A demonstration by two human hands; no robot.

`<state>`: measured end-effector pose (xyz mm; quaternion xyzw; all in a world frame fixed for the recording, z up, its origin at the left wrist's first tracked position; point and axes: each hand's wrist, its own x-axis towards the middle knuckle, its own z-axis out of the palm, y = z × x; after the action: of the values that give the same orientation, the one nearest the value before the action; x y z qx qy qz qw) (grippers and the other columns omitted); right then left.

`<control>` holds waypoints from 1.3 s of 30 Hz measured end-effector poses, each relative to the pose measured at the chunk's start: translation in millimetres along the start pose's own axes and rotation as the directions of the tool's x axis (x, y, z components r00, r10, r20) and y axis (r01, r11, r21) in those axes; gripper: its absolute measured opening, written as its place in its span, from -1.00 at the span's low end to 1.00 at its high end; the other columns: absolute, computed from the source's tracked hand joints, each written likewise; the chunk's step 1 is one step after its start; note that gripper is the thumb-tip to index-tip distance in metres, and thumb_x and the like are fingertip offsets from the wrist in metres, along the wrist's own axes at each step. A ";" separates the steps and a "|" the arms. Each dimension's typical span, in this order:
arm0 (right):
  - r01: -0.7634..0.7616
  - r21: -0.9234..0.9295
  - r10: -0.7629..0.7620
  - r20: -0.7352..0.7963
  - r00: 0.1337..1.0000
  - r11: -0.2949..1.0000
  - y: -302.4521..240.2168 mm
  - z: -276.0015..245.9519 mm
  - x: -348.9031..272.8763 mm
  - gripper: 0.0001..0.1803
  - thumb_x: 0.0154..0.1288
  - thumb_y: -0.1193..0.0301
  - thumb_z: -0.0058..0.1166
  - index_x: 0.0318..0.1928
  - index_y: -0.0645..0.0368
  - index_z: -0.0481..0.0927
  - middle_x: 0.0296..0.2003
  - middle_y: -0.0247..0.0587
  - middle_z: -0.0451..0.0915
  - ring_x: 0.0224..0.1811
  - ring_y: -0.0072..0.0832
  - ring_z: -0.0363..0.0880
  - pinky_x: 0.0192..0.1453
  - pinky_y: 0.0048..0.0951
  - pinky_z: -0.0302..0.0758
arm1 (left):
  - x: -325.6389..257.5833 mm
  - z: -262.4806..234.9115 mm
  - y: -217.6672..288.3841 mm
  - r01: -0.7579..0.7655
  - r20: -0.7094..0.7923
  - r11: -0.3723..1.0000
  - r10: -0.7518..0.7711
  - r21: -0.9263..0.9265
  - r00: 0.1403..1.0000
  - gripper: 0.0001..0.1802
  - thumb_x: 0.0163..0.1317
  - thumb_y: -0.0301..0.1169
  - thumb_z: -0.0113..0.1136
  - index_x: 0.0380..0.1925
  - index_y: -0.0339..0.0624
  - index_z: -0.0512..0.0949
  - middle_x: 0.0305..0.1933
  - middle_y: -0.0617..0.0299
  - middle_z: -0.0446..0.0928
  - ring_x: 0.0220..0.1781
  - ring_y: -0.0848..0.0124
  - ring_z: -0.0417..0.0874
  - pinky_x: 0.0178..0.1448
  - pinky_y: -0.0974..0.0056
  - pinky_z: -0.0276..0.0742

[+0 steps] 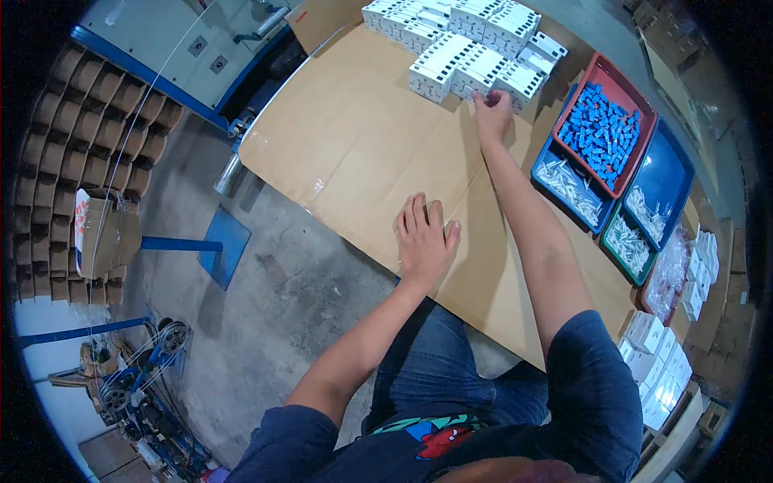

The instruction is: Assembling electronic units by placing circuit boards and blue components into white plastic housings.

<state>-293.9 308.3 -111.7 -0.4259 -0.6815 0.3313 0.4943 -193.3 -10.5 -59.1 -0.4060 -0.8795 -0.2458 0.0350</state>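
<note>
White boxes (433, 74) at far edge of cardboard (346, 137); my right hand (493, 122) half-curled against front row, cannot tell grip; left hand (423, 248) spread flat, holding nothing; step appears box handling; next move likely calls for steady pinch.

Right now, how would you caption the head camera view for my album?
Right hand at stacked white boxes, left hand on brown cardboard.

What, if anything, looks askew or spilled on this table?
I see no clear spill or damage. Slightly askew: the white boxes by the right hand have uneven front edges. Also, the red tray of blue pieces overlaps a blue tray rather than sitting clear of it.
</note>
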 end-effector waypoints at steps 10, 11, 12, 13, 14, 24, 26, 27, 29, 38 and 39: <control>-0.009 -0.093 0.008 -0.011 1.000 0.996 -19.0 4.1 -6.9 -0.54 0.07 0.21 0.51 -0.22 0.21 0.53 -0.25 -0.11 0.58 -0.14 -0.17 0.57 0.00 -0.18 0.49 | -0.4 -1.8 -0.4 0.019 0.027 1.000 -0.020 0.006 0.999 -0.42 0.35 -0.07 0.14 0.19 -0.28 0.42 0.40 -0.19 0.29 0.53 -0.06 0.17 0.55 -0.15 0.03; -0.009 -0.094 0.008 -0.013 1.000 0.996 -18.3 3.6 -5.7 -0.54 0.07 0.21 0.51 -0.22 0.21 0.53 -0.25 -0.11 0.58 -0.14 -0.17 0.57 0.00 -0.18 0.49 | 0.0 -1.9 0.4 0.015 0.024 1.000 -0.015 0.003 1.000 -0.42 0.35 -0.06 0.14 0.19 -0.28 0.42 0.40 -0.19 0.29 0.53 -0.06 0.17 0.55 -0.15 0.04; -0.027 -0.081 0.026 -0.011 1.000 0.996 -17.7 3.1 -4.2 -0.54 0.07 0.21 0.51 -0.22 0.21 0.53 -0.26 -0.12 0.58 -0.16 -0.17 0.57 0.00 -0.18 0.49 | 0.3 -1.9 1.2 0.013 0.024 1.000 -0.013 0.002 1.000 -0.42 0.35 -0.06 0.14 0.19 -0.28 0.42 0.40 -0.19 0.29 0.53 -0.06 0.17 0.55 -0.15 0.04; -0.046 -0.069 0.045 -0.009 0.999 0.997 -17.1 2.3 -2.9 -0.54 0.07 0.20 0.51 -0.22 0.21 0.53 -0.26 -0.13 0.57 -0.17 -0.17 0.57 -0.01 -0.18 0.49 | 0.8 -1.9 2.0 0.012 0.020 1.000 -0.012 0.001 1.000 -0.42 0.35 -0.06 0.14 0.19 -0.27 0.42 0.40 -0.19 0.29 0.53 -0.06 0.17 0.55 -0.15 0.04; -0.047 -0.069 0.047 -0.008 0.999 0.996 -18.5 2.1 -4.5 -0.54 0.07 0.20 0.51 -0.22 0.21 0.53 -0.26 -0.13 0.57 -0.17 -0.17 0.57 -0.01 -0.18 0.49 | 0.3 -1.0 1.2 0.013 0.019 1.000 -0.013 0.001 1.000 -0.42 0.35 -0.06 0.14 0.19 -0.27 0.42 0.40 -0.18 0.29 0.53 -0.06 0.18 0.55 -0.15 0.04; -0.043 -0.071 0.041 -0.035 0.999 0.997 -9.1 2.6 -4.8 -0.46 0.06 0.15 0.52 -0.09 0.20 0.56 -0.16 -0.10 0.58 -0.06 -0.15 0.57 0.05 -0.14 0.49 | -0.5 1.5 0.2 0.009 0.005 1.000 -0.009 0.005 1.000 -0.42 0.34 -0.05 0.15 0.19 -0.26 0.43 0.40 -0.17 0.29 0.52 -0.07 0.19 0.55 -0.15 0.05; -0.012 -0.070 0.007 -0.063 0.998 0.997 -7.4 3.7 -4.8 -0.45 0.07 0.15 0.50 -0.06 0.19 0.57 -0.13 -0.10 0.59 -0.04 -0.14 0.57 0.07 -0.14 0.49 | -0.4 1.9 -0.6 0.010 0.004 1.000 -0.010 0.011 1.000 -0.42 0.34 -0.06 0.16 0.18 -0.26 0.43 0.40 -0.17 0.29 0.52 -0.06 0.19 0.55 -0.15 0.05; -0.009 -0.061 0.006 -0.045 0.999 0.998 -7.0 3.6 -4.3 -0.46 0.09 0.15 0.49 -0.04 0.18 0.57 -0.12 -0.09 0.59 -0.02 -0.12 0.57 0.09 -0.13 0.49 | -0.4 1.9 -1.1 0.010 0.003 1.000 -0.011 0.012 1.000 -0.42 0.34 -0.06 0.16 0.18 -0.26 0.43 0.40 -0.17 0.29 0.52 -0.06 0.19 0.55 -0.15 0.05; -0.006 -0.053 0.005 -0.026 1.000 0.999 -6.5 3.2 -3.8 -0.46 0.10 0.15 0.48 -0.01 0.17 0.58 -0.10 -0.09 0.59 -0.01 -0.11 0.57 0.11 -0.12 0.48 | -0.4 2.1 -1.2 0.014 0.005 1.000 -0.014 0.006 1.000 -0.42 0.33 -0.06 0.16 0.18 -0.26 0.44 0.40 -0.17 0.29 0.52 -0.06 0.19 0.55 -0.15 0.04; -0.009 -0.068 0.009 -0.010 1.000 0.998 -11.7 1.8 -8.1 -0.48 0.15 0.14 0.42 0.02 0.16 0.59 -0.06 -0.11 0.60 0.04 -0.09 0.57 0.16 -0.09 0.46 | -1.0 -0.3 -0.8 0.009 0.023 1.000 -0.008 -0.002 1.000 -0.39 0.32 -0.08 0.17 0.20 -0.29 0.39 0.41 -0.18 0.26 0.52 -0.07 0.17 0.55 -0.14 0.04; -0.024 -0.080 0.025 0.008 1.000 0.996 -13.3 2.1 -8.4 -0.48 0.15 0.14 0.43 0.02 0.16 0.59 -0.06 -0.10 0.60 0.04 -0.09 0.56 0.16 -0.09 0.46 | -1.1 -0.1 -1.6 0.010 0.024 1.000 -0.010 0.000 1.000 -0.39 0.32 -0.08 0.17 0.20 -0.29 0.39 0.41 -0.18 0.26 0.52 -0.07 0.17 0.55 -0.14 0.04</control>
<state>-298.0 295.1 -104.0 -0.4522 -0.6913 0.3116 0.4696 -193.7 -12.2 -59.9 -0.4045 -0.8819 -0.2412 0.0230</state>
